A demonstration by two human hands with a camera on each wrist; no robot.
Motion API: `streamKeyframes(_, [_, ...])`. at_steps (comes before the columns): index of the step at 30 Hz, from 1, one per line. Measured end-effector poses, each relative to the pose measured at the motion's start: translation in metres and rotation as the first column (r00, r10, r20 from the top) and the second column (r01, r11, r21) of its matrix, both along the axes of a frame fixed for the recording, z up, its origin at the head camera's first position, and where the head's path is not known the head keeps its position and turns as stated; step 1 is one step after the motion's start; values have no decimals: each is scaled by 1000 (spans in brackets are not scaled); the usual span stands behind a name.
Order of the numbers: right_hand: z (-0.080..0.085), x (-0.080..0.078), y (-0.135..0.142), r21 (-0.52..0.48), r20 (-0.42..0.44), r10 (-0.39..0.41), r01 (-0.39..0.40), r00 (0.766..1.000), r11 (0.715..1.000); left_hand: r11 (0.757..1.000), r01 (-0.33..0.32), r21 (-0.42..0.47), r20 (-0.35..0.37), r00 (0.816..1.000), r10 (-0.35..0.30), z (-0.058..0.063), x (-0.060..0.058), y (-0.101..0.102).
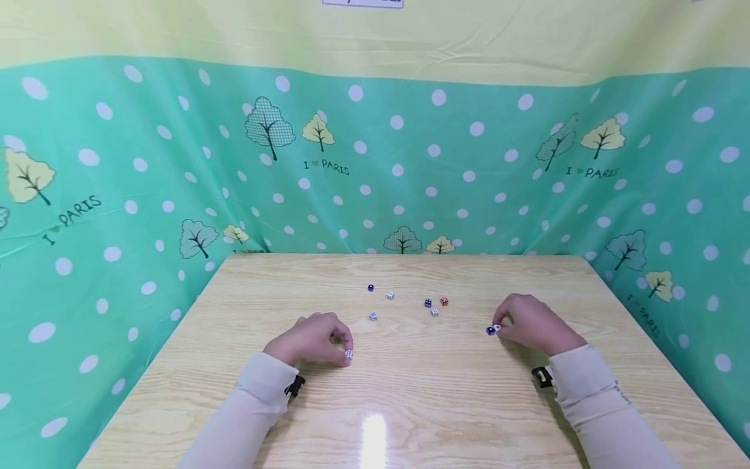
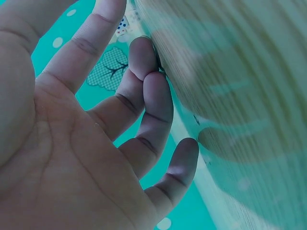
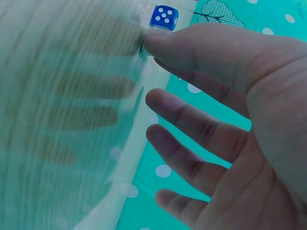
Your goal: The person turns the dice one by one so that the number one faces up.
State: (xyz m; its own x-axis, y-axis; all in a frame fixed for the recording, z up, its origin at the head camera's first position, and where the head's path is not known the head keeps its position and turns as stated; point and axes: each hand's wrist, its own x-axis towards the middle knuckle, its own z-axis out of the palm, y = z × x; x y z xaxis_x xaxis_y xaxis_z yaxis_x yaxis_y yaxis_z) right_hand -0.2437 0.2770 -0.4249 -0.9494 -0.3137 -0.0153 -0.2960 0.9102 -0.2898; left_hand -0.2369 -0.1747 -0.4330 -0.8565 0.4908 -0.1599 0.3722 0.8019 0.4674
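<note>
My left hand [image 1: 316,339] pinches a white die [image 1: 348,354] between thumb and index finger, low over the left middle of the wooden table. Its other fingers curl loosely with their tips at the tabletop, as the left wrist view shows. Over on the right, my right hand [image 1: 530,320] holds another white die [image 1: 497,327] between thumb and index fingertips. Right against that die, on its left side, sits a blue die [image 1: 491,331]. In the right wrist view the blue die [image 3: 164,17] shows five white pips just past the thumb tip, which mostly hides the white die.
Farther back on the table [image 1: 410,384] lie a blue die [image 1: 371,288] and two white dice [image 1: 390,296] [image 1: 373,316] toward the left. A second group holds a dark blue die [image 1: 428,303], a red die [image 1: 444,301] and a white die [image 1: 435,312]. A green dotted curtain [image 1: 410,176] surrounds the table.
</note>
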Motion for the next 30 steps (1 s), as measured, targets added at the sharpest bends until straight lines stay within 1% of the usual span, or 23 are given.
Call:
streamKeyframes(5, [0,0,-2,-4,5,32,-32,999,999,1000,-4,-4,-2,1000,4,2,2,0])
streamKeyframes(12, [3,0,-4,-4,14,49,-49,999,999,1000,-19,1,20,1000,19,4,6,0])
streamKeyframes(14, [4,1,-5,-3,8,58,-58,998,998,1000,-19,5,17,1000,18,3,6,0])
streamKeyframes(18, [5,3,-8,-33,6,63,-62,998,998,1000,-14,11,11,1000,13,2,5,0])
streamKeyframes(21, [4,4,-15,-48,-9,82,-82,997,995,1000,-10,10,9,1000,10,1,5,1])
streamKeyframes(25, [3,2,-29,-13,-72,130,-132,989,991,1000,-11,1,4,1000,11,2,4,2])
streamKeyframes(28, [5,0,-41,7,-101,141,-141,985,990,1000,-9,-1,3,1000,9,2,4,2])
streamKeyframes(30, [6,-1,-49,7,-105,131,-131,986,991,1000,-4,4,3,1000,4,2,4,2])
